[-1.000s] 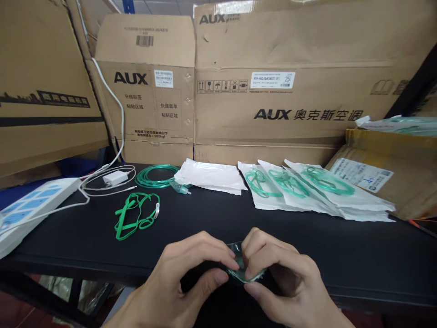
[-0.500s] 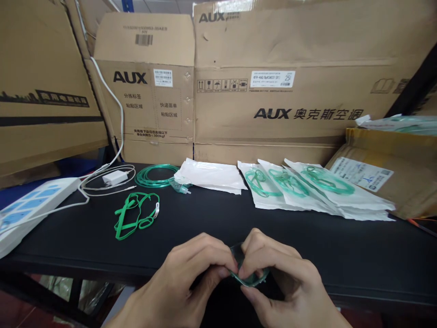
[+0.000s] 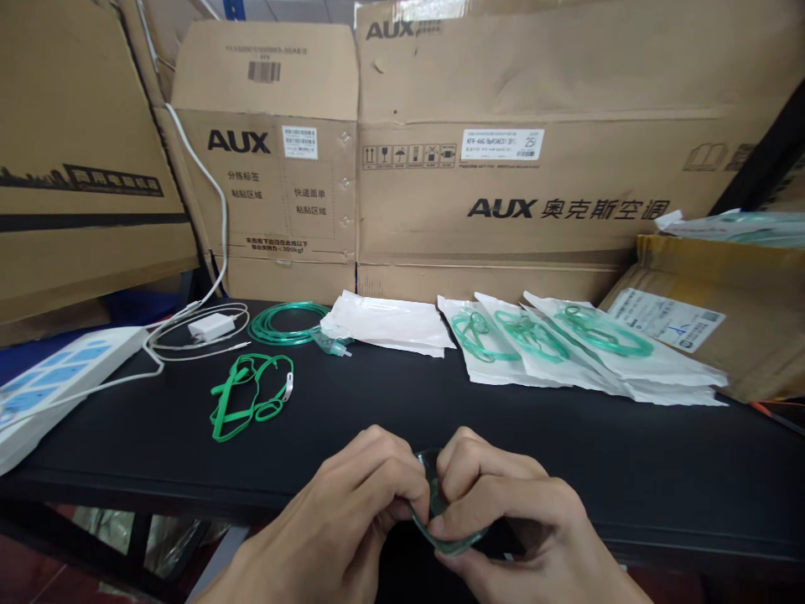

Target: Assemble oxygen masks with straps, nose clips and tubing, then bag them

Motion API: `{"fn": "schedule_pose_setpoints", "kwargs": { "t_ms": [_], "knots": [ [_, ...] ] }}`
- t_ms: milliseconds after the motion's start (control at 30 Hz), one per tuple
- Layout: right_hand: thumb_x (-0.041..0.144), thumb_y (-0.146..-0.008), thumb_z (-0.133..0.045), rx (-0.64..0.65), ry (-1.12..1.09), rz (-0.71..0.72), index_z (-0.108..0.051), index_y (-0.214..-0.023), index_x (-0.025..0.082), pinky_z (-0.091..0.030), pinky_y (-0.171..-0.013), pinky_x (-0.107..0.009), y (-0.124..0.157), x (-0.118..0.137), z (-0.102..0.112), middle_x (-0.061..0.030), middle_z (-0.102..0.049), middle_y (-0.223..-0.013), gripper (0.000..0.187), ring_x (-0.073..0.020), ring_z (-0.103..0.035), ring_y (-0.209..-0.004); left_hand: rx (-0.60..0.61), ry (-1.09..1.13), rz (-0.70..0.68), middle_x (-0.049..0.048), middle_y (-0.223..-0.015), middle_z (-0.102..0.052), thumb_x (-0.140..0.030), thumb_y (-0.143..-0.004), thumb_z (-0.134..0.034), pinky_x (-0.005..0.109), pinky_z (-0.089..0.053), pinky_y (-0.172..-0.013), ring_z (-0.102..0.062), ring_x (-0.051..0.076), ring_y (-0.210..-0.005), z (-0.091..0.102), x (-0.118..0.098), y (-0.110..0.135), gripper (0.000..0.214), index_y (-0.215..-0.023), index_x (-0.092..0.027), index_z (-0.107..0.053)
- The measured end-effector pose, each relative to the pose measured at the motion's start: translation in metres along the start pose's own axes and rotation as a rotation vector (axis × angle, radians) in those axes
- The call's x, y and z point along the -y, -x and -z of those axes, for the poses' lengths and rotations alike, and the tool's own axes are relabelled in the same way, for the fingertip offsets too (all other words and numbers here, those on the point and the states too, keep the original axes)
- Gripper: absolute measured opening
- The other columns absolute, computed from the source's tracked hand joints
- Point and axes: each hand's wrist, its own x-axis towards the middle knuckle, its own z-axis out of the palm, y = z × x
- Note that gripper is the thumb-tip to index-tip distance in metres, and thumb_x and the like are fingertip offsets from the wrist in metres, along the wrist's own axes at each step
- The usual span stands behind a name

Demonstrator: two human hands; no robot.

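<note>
Near the front edge of the table, both hands grip a translucent green oxygen mask (image 3: 462, 544). My left hand (image 3: 345, 512) is closed on its left rim, thumb and fingers pinching the edge. My right hand (image 3: 521, 512) pinches the rim from the other side, with the thumb underneath. The fingers hide much of the mask. Beyond my left hand lies a green elastic strap (image 3: 251, 398) with a small white clip. Behind the strap are a coil of green tubing (image 3: 283, 325) and a small clear green piece with a pale connector (image 3: 333, 344).
White pouches (image 3: 390, 323) lie at the back, and several packed mask sets (image 3: 534, 340) sit right of them. A power strip (image 3: 69, 377) and a white charger (image 3: 212, 327) with cables are at left. Cardboard boxes (image 3: 503, 184) wall the back; an opened carton (image 3: 704, 310) stands at right.
The mask has tilted between my fingers, and its near rim sits slightly lower. Both hands have shifted their pinch a little. Everything on the table stays put.
</note>
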Motion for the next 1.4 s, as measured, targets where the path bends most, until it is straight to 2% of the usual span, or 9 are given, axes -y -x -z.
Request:
{"fn": "schedule_pose_setpoints", "kwargs": {
  "t_ms": [133,233,367,467,667,867,1033,1400],
  "knots": [
    [0.004,-0.081,-0.082,0.006,-0.078,-0.053,-0.081,-0.092,0.021,-0.052,-0.07,-0.03,0.002,-0.002,0.003,-0.0008,-0.068,-0.079,0.02,-0.0159,-0.063,-0.077,-0.042,0.064,-0.027,0.0055,-0.095,-0.067,0.007,-0.093,-0.047,0.029,-0.053,-0.082,-0.061,0.017,-0.091,0.002,-0.002,-0.001,0.029,-0.105,-0.016,-0.06],
    [0.014,-0.084,-0.087,-0.003,-0.126,-0.103,-0.079,-0.087,0.022,-0.052,-0.07,-0.029,0.003,-0.003,0.006,0.0,-0.067,-0.081,0.012,-0.0157,-0.063,-0.079,-0.054,0.092,-0.034,0.0058,-0.098,-0.069,0.001,-0.096,-0.056,0.029,-0.055,-0.086,-0.063,0.017,-0.094,0.004,-0.005,-0.002,0.022,-0.109,-0.015,-0.064],
    [0.02,-0.085,-0.088,0.004,-0.154,-0.133,-0.078,-0.083,0.023,-0.052,-0.073,-0.029,0.002,-0.003,0.006,0.0007,-0.067,-0.082,0.011,-0.0155,-0.064,-0.08,-0.034,0.081,-0.031,0.0057,-0.101,-0.069,-0.007,-0.097,-0.066,0.028,-0.055,-0.091,-0.065,0.017,-0.099,0.007,-0.006,-0.002,0.015,-0.111,-0.014,-0.066],
    [0.016,-0.085,-0.088,0.022,-0.161,-0.129,-0.078,-0.083,0.023,-0.052,-0.074,-0.03,0.002,-0.002,0.006,0.0002,-0.068,-0.082,0.011,-0.016,-0.064,-0.082,-0.051,0.061,-0.046,0.0047,-0.099,-0.069,-0.002,-0.096,-0.065,0.026,-0.055,-0.089,-0.065,0.016,-0.096,0.007,-0.006,-0.002,0.017,-0.107,-0.015,-0.067],
    [0.005,-0.086,-0.078,0.054,-0.163,-0.147,-0.08,-0.09,0.021,-0.053,-0.077,-0.033,0.0,0.004,0.008,-0.0018,-0.067,-0.084,0.017,-0.018,-0.065,-0.084,-0.055,0.087,-0.006,0.0041,-0.096,-0.069,0.0,-0.094,-0.063,0.028,-0.054,-0.087,-0.064,0.016,-0.094,0.006,-0.007,-0.005,0.02,-0.105,-0.016,-0.066],
    [0.014,-0.091,-0.08,0.059,-0.159,-0.138,-0.08,-0.086,0.019,-0.053,-0.077,-0.032,-0.002,0.005,0.007,-0.0026,-0.068,-0.081,0.007,-0.0175,-0.064,-0.082,-0.055,0.1,-0.002,0.0048,-0.094,-0.068,-0.009,-0.097,-0.066,0.029,-0.054,-0.084,-0.063,0.017,-0.091,0.007,-0.008,-0.002,0.009,-0.102,-0.016,-0.067],
    [0.023,-0.095,-0.078,0.067,-0.134,-0.124,-0.079,-0.086,0.019,-0.054,-0.076,-0.033,-0.002,0.004,0.007,-0.0035,-0.069,-0.08,0.01,-0.0176,-0.065,-0.081,-0.05,0.12,0.022,0.0048,-0.091,-0.066,-0.011,-0.101,-0.065,0.028,-0.054,-0.081,-0.062,0.017,-0.089,0.007,-0.008,-0.002,0.006,-0.098,-0.016,-0.066],
    [0.024,-0.096,-0.078,0.094,-0.14,-0.13,-0.083,-0.091,0.021,-0.053,-0.076,-0.033,-0.002,0.007,0.007,-0.0037,-0.072,-0.08,0.008,-0.0179,-0.065,-0.081,-0.049,0.148,0.046,0.0054,-0.099,-0.068,-0.013,-0.102,-0.067,0.028,-0.054,-0.085,-0.065,0.017,-0.093,0.005,-0.006,-0.007,0.006,-0.106,-0.018,-0.066]
  ]
}}
